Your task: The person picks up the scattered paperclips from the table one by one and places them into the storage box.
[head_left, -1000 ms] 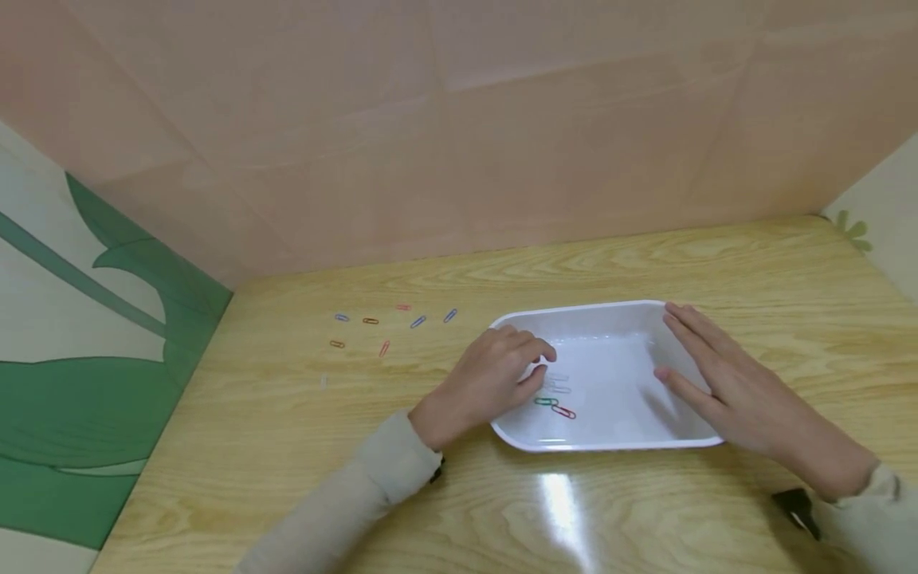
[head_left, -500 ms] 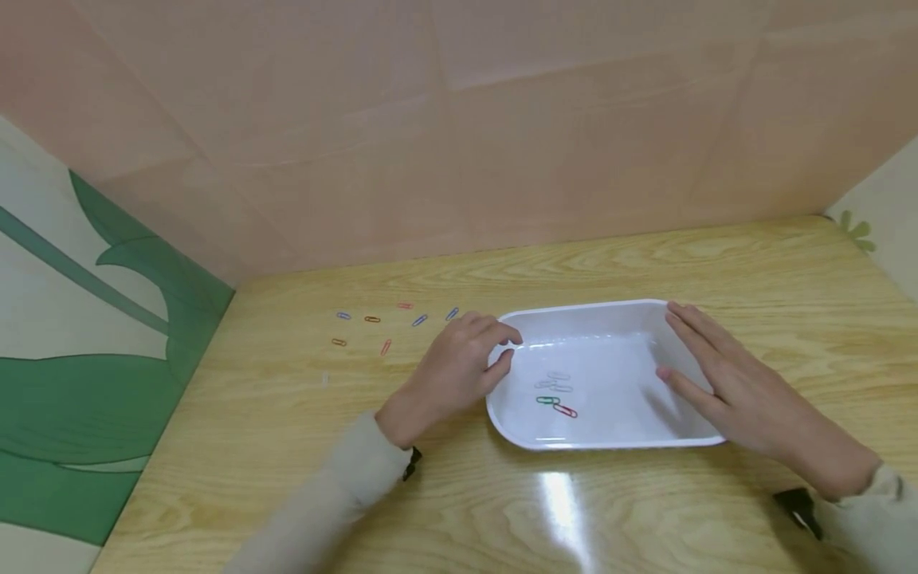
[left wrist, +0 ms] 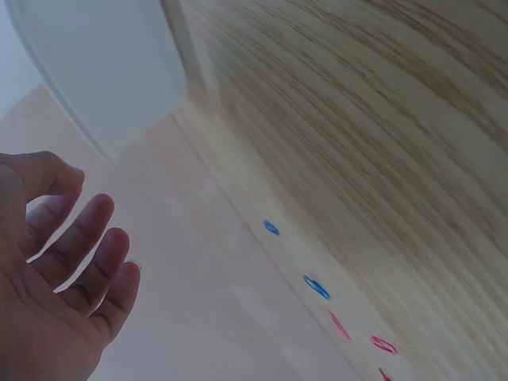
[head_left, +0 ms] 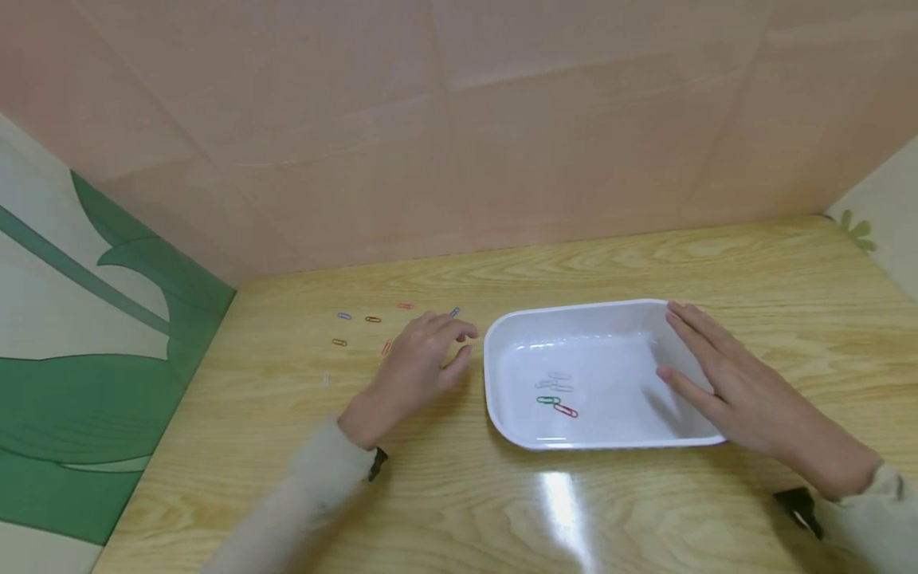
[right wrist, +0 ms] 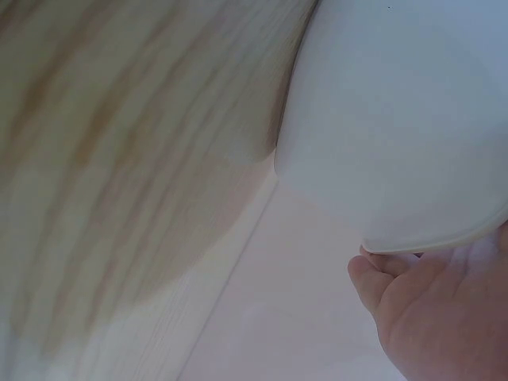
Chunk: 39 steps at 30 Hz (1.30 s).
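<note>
A white tray (head_left: 624,383) stands on the table with a green paper clip (head_left: 548,400), a red paper clip (head_left: 566,411) and several whitish paper clips (head_left: 562,388) inside. Left of the tray, my left hand (head_left: 419,355) is over the table, fingers loosely bent; the left wrist view shows nothing between thumb and fingers. A blue paper clip (head_left: 455,312) shows just behind it, and the hand partly covers a pink paper clip (head_left: 386,347). My right hand (head_left: 746,399) rests on the tray's right rim with fingers straight and thumb over the inside.
Further left lie another blue clip (head_left: 344,316), two brownish clips (head_left: 373,320), a pink clip (head_left: 406,306) and a whitish clip (head_left: 326,379). A pinkish wall (head_left: 459,159) rises behind the wooden table (head_left: 445,510); a green-patterned panel (head_left: 86,399) borders its left side.
My left hand has moved left from over the tray, out past its left rim to the table near the loose paper clips. My right hand has stayed at the right rim.
</note>
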Tool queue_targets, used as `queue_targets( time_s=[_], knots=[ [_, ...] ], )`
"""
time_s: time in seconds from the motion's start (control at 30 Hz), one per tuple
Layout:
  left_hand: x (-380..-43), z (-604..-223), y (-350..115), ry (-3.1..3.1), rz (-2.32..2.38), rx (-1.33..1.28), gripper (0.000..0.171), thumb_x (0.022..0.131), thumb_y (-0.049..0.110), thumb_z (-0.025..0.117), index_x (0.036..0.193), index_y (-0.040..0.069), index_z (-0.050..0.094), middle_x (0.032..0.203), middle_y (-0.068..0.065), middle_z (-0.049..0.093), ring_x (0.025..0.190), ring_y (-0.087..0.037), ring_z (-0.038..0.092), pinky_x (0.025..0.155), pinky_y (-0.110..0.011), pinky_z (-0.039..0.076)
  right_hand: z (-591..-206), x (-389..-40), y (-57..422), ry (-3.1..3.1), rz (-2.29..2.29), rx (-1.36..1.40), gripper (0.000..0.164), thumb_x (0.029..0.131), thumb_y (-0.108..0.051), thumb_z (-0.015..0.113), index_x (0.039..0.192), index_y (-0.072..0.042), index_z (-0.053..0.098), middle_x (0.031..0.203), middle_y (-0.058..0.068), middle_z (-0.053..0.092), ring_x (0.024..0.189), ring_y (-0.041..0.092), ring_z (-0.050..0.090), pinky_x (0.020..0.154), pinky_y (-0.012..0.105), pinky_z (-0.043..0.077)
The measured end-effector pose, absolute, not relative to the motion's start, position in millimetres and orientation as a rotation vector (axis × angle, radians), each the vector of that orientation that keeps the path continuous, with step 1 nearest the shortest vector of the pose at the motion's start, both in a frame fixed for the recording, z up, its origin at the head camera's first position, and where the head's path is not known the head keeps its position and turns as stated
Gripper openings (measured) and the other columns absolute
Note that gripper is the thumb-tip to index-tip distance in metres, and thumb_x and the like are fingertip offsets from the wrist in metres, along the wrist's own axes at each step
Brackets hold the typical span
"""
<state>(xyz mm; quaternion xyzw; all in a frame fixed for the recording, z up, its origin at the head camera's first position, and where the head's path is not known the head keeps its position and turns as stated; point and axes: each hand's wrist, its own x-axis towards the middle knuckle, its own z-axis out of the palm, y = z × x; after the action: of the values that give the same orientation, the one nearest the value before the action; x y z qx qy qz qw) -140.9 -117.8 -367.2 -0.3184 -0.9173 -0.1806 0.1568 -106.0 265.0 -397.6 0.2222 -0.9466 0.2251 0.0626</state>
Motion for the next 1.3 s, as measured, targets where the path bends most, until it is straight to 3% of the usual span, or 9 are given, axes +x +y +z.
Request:
queue_targets(
  time_s=[0.23,0.53,0.93,1.23,1.3],
  knots=[
    [-140,-370,-137,-2.687,-0.514,-0.84,0.019,0.089,0.008,0.069,0.108,0.01,0.071,0.102,-0.002,0.073,0.093,-0.018,0.064,0.084,-0.034,0.054,-396,-105,265,-2.904,0.713,0.636,0.075,0.101,-0.031,0.056,0.159,-0.007,0.014,0.167,0.013,0.011,0.155,0.031,0.009,0.127,0.036,0.0],
    [-136,-375,-158,-2.732,-0.513,-0.748,0.02,0.088,0.009,0.071,0.108,0.009,0.071,0.094,-0.004,0.071,0.085,-0.019,0.058,0.075,-0.032,0.049,-396,-105,265,-2.893,0.713,0.641,0.075,0.101,-0.031,0.056,0.159,-0.007,0.015,0.167,0.014,0.012,0.155,0.031,0.009,0.127,0.035,0.0],
    [-133,-383,-181,-2.752,-0.5,-0.726,0.021,0.088,0.008,0.071,0.109,0.007,0.07,0.098,-0.007,0.072,0.094,-0.021,0.063,0.085,-0.038,0.054,-396,-104,265,-2.887,0.701,0.65,0.075,0.1,-0.031,0.057,0.158,-0.005,0.017,0.166,0.014,0.014,0.155,0.032,0.01,0.126,0.029,-0.002],
    [-131,-388,-204,-2.77,-0.455,-0.65,0.021,0.087,0.006,0.07,0.108,0.005,0.07,0.098,-0.009,0.071,0.091,-0.023,0.062,0.079,-0.038,0.053,-396,-105,265,-2.882,0.71,0.658,0.076,0.1,-0.03,0.057,0.158,-0.004,0.016,0.166,0.015,0.014,0.155,0.031,0.01,0.125,0.025,-0.004],
    [-130,-390,-209,-2.776,-0.446,-0.635,0.023,0.086,0.005,0.071,0.109,0.005,0.07,0.098,-0.009,0.072,0.091,-0.023,0.063,0.084,-0.041,0.053,-396,-105,265,-2.885,0.714,0.657,0.075,0.1,-0.031,0.057,0.158,-0.005,0.016,0.166,0.014,0.013,0.155,0.032,0.01,0.125,0.027,-0.003]
  ],
)
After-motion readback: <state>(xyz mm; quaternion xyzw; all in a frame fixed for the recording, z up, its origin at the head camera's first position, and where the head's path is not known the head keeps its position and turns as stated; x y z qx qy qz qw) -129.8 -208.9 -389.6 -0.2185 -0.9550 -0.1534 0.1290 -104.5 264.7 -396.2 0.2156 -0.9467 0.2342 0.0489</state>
